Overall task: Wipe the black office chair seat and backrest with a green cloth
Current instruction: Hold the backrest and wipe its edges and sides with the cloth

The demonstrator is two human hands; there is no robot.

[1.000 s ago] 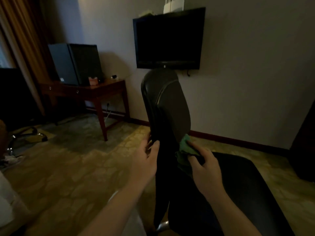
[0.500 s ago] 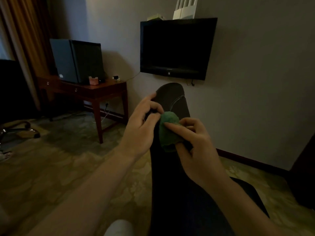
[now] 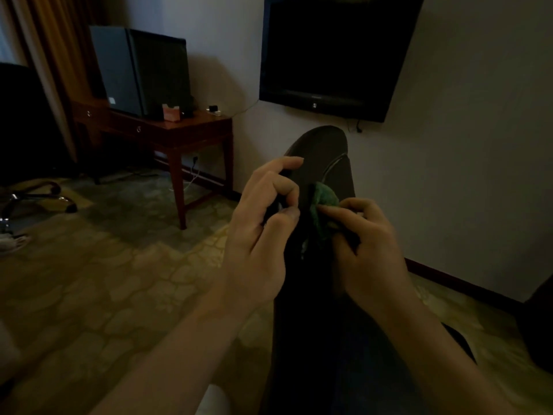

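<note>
1. Black office chair: its backrest [image 3: 324, 154] stands upright at the centre, seen edge-on, its rounded top below the wall-mounted television [image 3: 335, 55].
2. Left hand [image 3: 260, 235]: the fingers are curled and grip the left edge of the backrest near its top. The index finger reaches forward over the edge and the thumb presses in from the near side.
3. Right hand [image 3: 369, 250]: the thumb and curled fingers pinch the green cloth [image 3: 324, 202] and hold it against the right face of the backrest.
4. Green cloth: bunched into a small wad, it touches the upper backrest just beside the left hand's fingertips. Its lower part is hidden by the right hand.
5. Seat [image 3: 460, 342]: only a dark strip shows beyond the right forearm, and the rest lies in shadow.
6. Wooden desk [image 3: 179, 131]: it stands against the far wall on the left and carries a black cabinet [image 3: 140, 70] and a small orange box [image 3: 171, 112].
7. Curtain [image 3: 57, 40]: it hangs at the upper left.
8. Second chair base [image 3: 39, 196]: it rests on the patterned carpet [image 3: 104, 280] at the left edge.
</note>
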